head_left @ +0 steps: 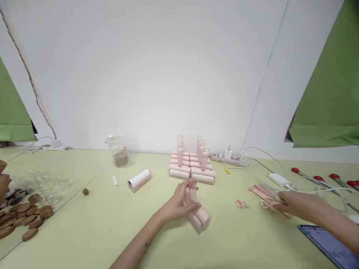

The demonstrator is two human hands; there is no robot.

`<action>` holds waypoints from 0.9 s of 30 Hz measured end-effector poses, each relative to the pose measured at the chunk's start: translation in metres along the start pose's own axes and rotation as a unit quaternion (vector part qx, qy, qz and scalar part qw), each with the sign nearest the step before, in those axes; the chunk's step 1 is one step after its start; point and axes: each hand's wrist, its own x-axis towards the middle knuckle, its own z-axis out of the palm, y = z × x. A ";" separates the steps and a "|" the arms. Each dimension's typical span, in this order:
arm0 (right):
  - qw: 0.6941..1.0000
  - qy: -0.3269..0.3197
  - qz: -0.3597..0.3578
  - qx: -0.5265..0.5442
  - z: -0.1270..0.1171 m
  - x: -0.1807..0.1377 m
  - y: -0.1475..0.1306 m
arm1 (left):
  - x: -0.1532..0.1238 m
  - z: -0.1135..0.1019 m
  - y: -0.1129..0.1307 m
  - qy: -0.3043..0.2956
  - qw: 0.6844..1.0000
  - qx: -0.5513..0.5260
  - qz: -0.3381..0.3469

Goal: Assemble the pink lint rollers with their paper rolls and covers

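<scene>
My left hand [182, 201] is closed around a small clear pink bottle [192, 190], its open mouth facing up. Under that hand lies a pink and white case [200, 218], partly covered by the fingers. At the right, my right hand [294, 201] pinches a pale pink loop-topped cap [265, 204], slightly blurred. A long pink tray [263, 194] lies just beside and beneath those fingers. Between the two hands rests another small pink looped piece [241, 203]. Beyond my left hand, pink cases [179, 173] lie in two columns, with loop-topped pink bottles [204, 161] standing on them.
A single case [139, 180] and a plastic bag [119, 153] are left of centre. Wooden discs [25, 215] and clear glass pieces [42, 181] crowd the far left. A power strip [230, 160], white adapter [277, 179], red-ended tools [318, 179] and phone [331, 243] occupy the right.
</scene>
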 end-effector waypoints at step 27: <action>0.827 0.064 -0.191 0.525 0.007 -0.025 -0.144 | 0.005 -0.013 -0.004 0.148 0.936 -0.267 -0.176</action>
